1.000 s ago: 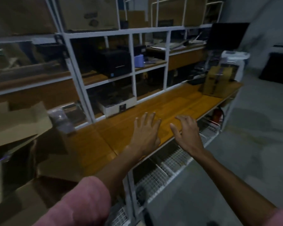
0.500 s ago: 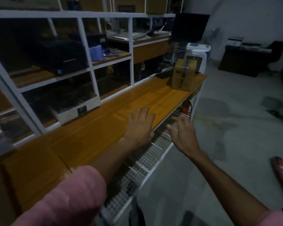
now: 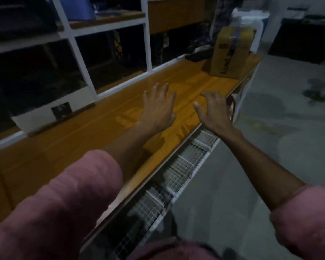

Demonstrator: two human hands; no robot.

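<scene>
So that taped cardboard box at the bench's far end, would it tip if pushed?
Possibly, if pushed high: the cardboard box stands taller than wide, near the end of the wooden bench. Its taped, square sides look stiff, so it should lift without sagging. Its weight cannot be told.

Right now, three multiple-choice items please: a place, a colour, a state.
1. Where is the cardboard box? A far end of the bench top; B in a trolley; C on a chair.
2. Colour of the sleeves? A green; B pink; C black.
3. The left hand and right hand? A gripping a tool; B fists; C open, holding nothing.
Key: A, it stands at the bench's end; B, both show pink; C, fingers loose, nothing held.
</scene>
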